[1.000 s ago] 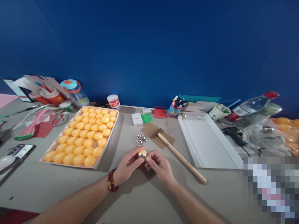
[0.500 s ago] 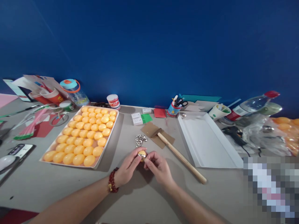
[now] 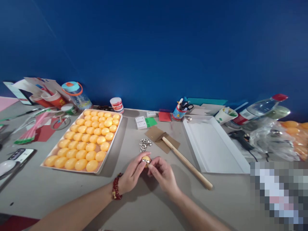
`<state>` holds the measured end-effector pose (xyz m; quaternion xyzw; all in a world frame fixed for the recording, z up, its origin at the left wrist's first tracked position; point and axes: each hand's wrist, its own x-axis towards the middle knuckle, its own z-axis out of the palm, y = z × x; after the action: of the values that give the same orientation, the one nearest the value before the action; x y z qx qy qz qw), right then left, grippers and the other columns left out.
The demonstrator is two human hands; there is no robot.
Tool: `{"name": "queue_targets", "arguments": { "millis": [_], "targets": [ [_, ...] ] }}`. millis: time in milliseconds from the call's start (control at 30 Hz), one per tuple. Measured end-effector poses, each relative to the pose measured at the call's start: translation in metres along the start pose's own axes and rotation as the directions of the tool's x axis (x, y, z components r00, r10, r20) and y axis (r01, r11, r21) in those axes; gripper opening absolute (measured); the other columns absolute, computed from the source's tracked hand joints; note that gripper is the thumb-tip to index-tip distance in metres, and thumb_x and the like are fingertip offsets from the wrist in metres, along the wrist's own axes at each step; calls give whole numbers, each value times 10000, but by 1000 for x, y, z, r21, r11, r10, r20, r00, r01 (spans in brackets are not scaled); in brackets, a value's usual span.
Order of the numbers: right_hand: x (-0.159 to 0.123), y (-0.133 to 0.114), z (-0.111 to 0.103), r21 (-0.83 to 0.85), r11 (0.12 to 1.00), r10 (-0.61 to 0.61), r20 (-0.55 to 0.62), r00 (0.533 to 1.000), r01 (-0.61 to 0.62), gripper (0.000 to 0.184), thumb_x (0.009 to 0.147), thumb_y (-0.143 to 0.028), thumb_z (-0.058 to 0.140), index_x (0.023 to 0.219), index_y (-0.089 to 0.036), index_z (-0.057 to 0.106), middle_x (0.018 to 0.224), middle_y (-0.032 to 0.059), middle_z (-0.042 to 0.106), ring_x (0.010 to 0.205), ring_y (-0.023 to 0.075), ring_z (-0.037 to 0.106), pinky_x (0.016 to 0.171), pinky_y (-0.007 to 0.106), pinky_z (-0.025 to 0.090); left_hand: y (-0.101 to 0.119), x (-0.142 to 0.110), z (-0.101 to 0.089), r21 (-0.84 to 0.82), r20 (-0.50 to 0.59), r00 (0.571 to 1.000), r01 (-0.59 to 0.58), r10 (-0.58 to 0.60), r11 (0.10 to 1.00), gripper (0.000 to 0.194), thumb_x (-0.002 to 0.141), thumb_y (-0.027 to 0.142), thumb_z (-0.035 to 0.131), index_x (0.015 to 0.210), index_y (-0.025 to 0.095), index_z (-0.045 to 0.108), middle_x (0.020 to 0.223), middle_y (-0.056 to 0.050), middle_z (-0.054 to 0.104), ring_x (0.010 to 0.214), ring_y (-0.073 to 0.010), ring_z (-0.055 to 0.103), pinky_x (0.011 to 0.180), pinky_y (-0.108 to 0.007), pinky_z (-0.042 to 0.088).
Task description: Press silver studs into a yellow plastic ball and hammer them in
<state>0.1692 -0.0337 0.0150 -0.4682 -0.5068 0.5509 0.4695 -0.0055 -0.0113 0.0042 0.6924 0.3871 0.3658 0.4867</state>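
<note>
Left hand grips yellow ball; right hand curled at its edge, grip unclear.
Likely light, slick, dentable (hollow, presumably); hold around sides.

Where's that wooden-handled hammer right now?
In the head view, the hammer lies right of centre, between the right hand and the white tray, its head over the brown card.
</note>
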Motion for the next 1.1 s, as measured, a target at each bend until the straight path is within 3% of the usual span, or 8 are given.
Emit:
{"name": "queue_targets", "arguments": {
  "millis": [400, 767, 1100],
  "targets": [
    [-2, 1, 1, -60, 998, -28, -17, 999, 27, 315, 932, -491, 592, 820, -201, 542, 666, -5, 602, 601, 137, 559, 601, 249, 447, 0, -2, 1, 49, 0, 998, -68, 68, 996, 415, 1037, 266, 330, 1431, 182, 431, 1374, -127, 578, 1253, -220, 547, 1105, -366, 402],
    [-2, -2, 3, -107, 993, -50, -42, 998, 45, 326, 938, -502, 571, 797, -211, 529, 660, 0, 610, 598, 145, 559, 600, 256, 447, 3, -2, 2, 18, -27, 998, -60, 60, 998, 428, 1039, 294, 339, 1435, 167, 439, 1347, -125, 598, 1226, -220, 563, 1085, -353, 415],
    [-2, -7, 2, -102, 994, -56, -59, 997, 50, 323, 928, -494, 578, 772, -215, 530, 620, -5, 617, 564, 150, 582, 574, 257, 456, 6, -1, 5, -26, -19, 999, -47, 47, 999, 406, 1048, 313, 304, 1403, 179, 449, 1227, -109, 633, 1145, -210, 584, 1029, -334, 434]
  ]
}}
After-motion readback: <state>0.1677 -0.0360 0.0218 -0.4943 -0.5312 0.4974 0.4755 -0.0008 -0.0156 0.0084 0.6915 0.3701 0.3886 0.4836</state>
